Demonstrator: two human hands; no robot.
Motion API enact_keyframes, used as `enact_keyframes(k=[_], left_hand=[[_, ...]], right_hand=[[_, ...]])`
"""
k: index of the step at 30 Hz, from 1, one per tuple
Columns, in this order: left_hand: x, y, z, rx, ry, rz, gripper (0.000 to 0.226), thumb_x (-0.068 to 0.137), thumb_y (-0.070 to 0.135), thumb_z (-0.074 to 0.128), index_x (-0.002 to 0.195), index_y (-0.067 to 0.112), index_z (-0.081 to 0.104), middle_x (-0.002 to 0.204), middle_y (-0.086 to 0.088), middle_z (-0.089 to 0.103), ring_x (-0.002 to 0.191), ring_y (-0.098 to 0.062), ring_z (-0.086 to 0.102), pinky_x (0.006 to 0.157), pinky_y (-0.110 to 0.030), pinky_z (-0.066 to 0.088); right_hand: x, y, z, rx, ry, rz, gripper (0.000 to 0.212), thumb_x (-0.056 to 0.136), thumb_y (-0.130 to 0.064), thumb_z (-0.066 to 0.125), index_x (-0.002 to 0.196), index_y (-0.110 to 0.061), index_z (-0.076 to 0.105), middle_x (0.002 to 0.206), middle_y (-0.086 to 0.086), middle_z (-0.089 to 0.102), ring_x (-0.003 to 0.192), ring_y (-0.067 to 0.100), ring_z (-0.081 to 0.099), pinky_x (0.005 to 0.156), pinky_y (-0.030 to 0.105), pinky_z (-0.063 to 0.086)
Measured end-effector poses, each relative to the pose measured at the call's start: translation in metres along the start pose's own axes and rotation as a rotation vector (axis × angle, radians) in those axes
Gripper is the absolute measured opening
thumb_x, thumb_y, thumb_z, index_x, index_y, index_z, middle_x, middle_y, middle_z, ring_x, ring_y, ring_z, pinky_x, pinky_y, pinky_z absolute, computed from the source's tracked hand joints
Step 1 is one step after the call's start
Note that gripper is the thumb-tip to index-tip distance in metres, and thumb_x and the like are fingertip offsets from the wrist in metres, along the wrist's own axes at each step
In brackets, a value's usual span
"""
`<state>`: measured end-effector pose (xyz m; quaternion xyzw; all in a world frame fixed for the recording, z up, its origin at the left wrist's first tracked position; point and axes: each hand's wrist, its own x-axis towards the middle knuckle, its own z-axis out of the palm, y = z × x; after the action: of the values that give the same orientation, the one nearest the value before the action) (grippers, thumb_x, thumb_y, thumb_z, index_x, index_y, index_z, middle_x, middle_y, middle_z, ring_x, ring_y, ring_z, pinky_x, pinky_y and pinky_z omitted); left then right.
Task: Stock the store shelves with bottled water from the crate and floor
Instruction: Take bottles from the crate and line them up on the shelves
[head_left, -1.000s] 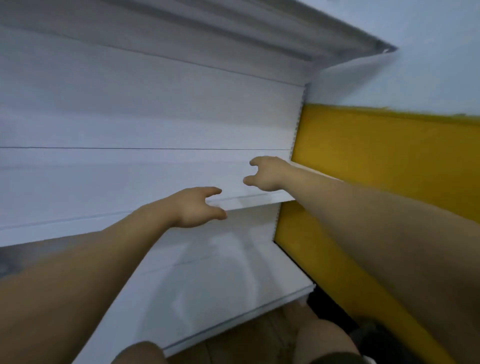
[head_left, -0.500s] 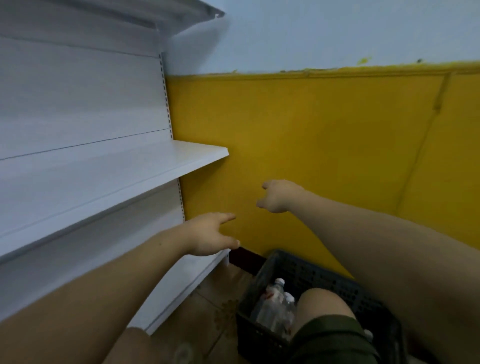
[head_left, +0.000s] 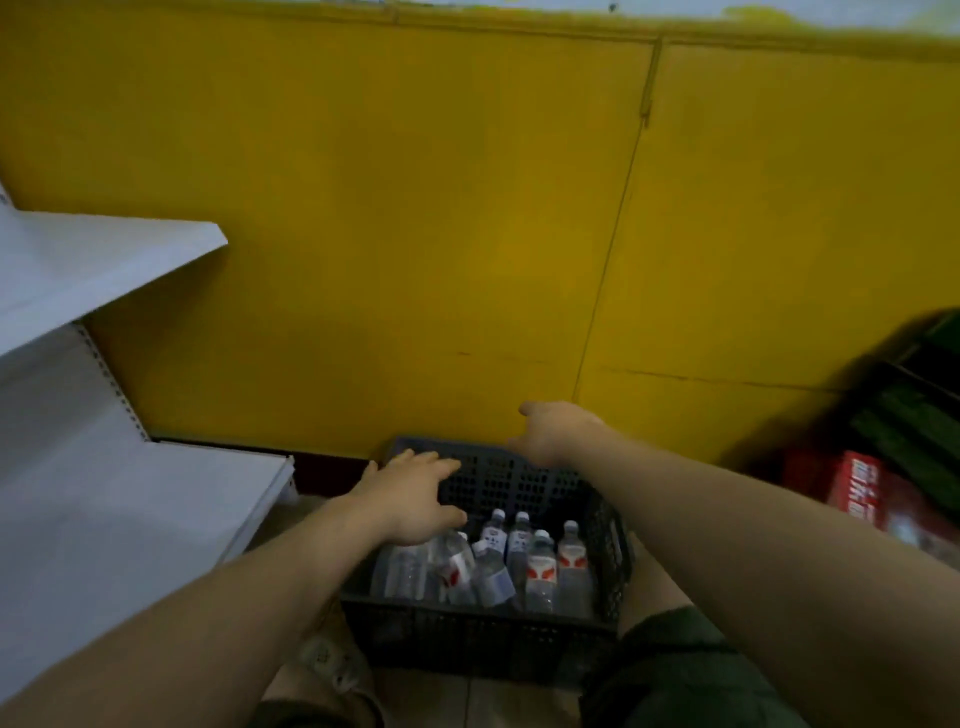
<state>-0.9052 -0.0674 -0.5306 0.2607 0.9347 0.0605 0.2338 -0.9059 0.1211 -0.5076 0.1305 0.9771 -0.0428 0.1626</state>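
Observation:
A dark plastic crate (head_left: 514, 480) stands on the floor against the yellow wall. Several clear water bottles (head_left: 540, 569) with white caps and red-and-white labels stand or lean inside it. My left hand (head_left: 413, 499) hovers over the crate's left side, fingers spread, just above the bottles and holding nothing. My right hand (head_left: 553, 431) hangs over the crate's far rim, fingers loosely apart and empty. The white shelves (head_left: 98, 260) are at the left and bare.
The yellow wall (head_left: 415, 234) runs right behind the crate. A lower white shelf (head_left: 156, 514) reaches close to the crate's left side. A red carton (head_left: 862, 491) and dark green goods (head_left: 909, 415) lie at the right. My knees are below, close to the crate.
My view swung right and down from the empty shelves to the crate. Both hands dropped from shelf height to just over the crate, still empty.

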Motion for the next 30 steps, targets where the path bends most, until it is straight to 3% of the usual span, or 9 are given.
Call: enact_keyframes(k=[3, 7, 9, 14, 17, 19, 22, 26, 30], left_hand=[[0.030, 0.002, 0.021, -0.034, -0.053, 0.028, 0.076, 0.091, 0.057, 0.050, 0.153, 0.033, 0.011, 0.162, 0.002, 0.005, 0.148, -0.026, 0.004, 0.117, -0.057, 0.010], [0.075, 0.003, 0.054, -0.056, -0.143, 0.055, 0.076, 0.091, 0.056, 0.051, 0.153, 0.030, 0.014, 0.161, 0.002, 0.010, 0.148, -0.028, 0.009, 0.115, -0.053, 0.019], [0.099, 0.004, 0.070, -0.111, -0.204, 0.047, 0.074, 0.092, 0.052, 0.052, 0.153, 0.029, 0.016, 0.161, 0.001, 0.014, 0.146, -0.028, 0.018, 0.113, -0.050, 0.025], [0.166, 0.004, 0.123, -0.324, -0.316, -0.038, 0.069, 0.080, 0.052, 0.060, 0.142, 0.030, 0.039, 0.144, -0.004, 0.045, 0.118, -0.026, 0.054, 0.096, -0.037, 0.047], [0.204, 0.004, 0.157, -0.402, -0.375, -0.066, 0.057, 0.073, 0.056, 0.060, 0.123, 0.032, 0.050, 0.129, -0.003, 0.057, 0.110, -0.021, 0.058, 0.096, -0.040, 0.048], [0.225, 0.009, 0.172, -0.475, -0.426, -0.079, 0.051, 0.085, 0.043, 0.063, 0.131, 0.027, 0.047, 0.134, 0.000, 0.052, 0.117, -0.019, 0.052, 0.096, -0.033, 0.045], [0.266, 0.020, 0.202, -0.629, -0.484, -0.091, 0.034, 0.092, 0.027, 0.062, 0.124, 0.024, 0.052, 0.131, 0.005, 0.053, 0.112, -0.012, 0.049, 0.094, -0.026, 0.040], [0.306, 0.035, 0.247, -0.775, -0.489, -0.157, 0.028, 0.090, 0.020, 0.064, 0.116, 0.022, 0.057, 0.118, -0.001, 0.060, 0.112, -0.019, 0.056, 0.102, -0.036, 0.043], [0.327, 0.038, 0.284, -0.880, -0.465, -0.257, 0.019, 0.089, 0.013, 0.064, 0.095, 0.027, 0.051, 0.109, 0.000, 0.059, 0.107, -0.020, 0.057, 0.094, -0.034, 0.045]], right_hand=[[0.010, 0.021, 0.022, 0.006, -0.048, 0.041, 0.066, 0.098, -0.052, 0.045, 0.151, -0.017, 0.027, 0.147, 0.010, 0.043, 0.122, 0.031, 0.051, 0.093, 0.042, 0.050], [0.034, 0.051, 0.061, 0.069, -0.130, 0.092, 0.060, 0.100, -0.047, 0.045, 0.149, -0.016, 0.030, 0.126, 0.010, 0.056, 0.085, 0.025, 0.055, 0.072, 0.039, 0.048], [0.050, 0.066, 0.081, 0.088, -0.181, 0.103, 0.064, 0.101, -0.046, 0.045, 0.152, -0.015, 0.024, 0.126, 0.010, 0.056, 0.080, 0.023, 0.052, 0.071, 0.037, 0.044], [0.103, 0.101, 0.129, 0.144, -0.285, 0.158, 0.067, 0.100, -0.049, 0.045, 0.152, -0.014, 0.022, 0.139, 0.012, 0.049, 0.106, 0.029, 0.058, 0.088, 0.043, 0.051], [0.141, 0.119, 0.165, 0.196, -0.340, 0.158, 0.071, 0.100, -0.049, 0.045, 0.154, -0.012, 0.019, 0.148, 0.014, 0.041, 0.120, 0.033, 0.051, 0.097, 0.044, 0.046], [0.166, 0.128, 0.190, 0.256, -0.378, 0.166, 0.071, 0.098, -0.047, 0.048, 0.154, -0.011, 0.021, 0.151, 0.013, 0.037, 0.126, 0.033, 0.047, 0.101, 0.043, 0.044], [0.205, 0.143, 0.231, 0.310, -0.413, 0.166, 0.068, 0.096, -0.047, 0.049, 0.150, -0.011, 0.029, 0.148, 0.012, 0.043, 0.124, 0.033, 0.050, 0.101, 0.042, 0.045], [0.246, 0.156, 0.278, 0.336, -0.425, 0.193, 0.054, 0.096, -0.041, 0.050, 0.136, -0.006, 0.043, 0.130, 0.016, 0.056, 0.114, 0.033, 0.056, 0.090, 0.035, 0.045], [0.282, 0.151, 0.307, 0.402, -0.377, 0.152, 0.046, 0.098, -0.039, 0.051, 0.132, -0.008, 0.049, 0.132, 0.016, 0.054, 0.118, 0.031, 0.052, 0.093, 0.033, 0.042]])
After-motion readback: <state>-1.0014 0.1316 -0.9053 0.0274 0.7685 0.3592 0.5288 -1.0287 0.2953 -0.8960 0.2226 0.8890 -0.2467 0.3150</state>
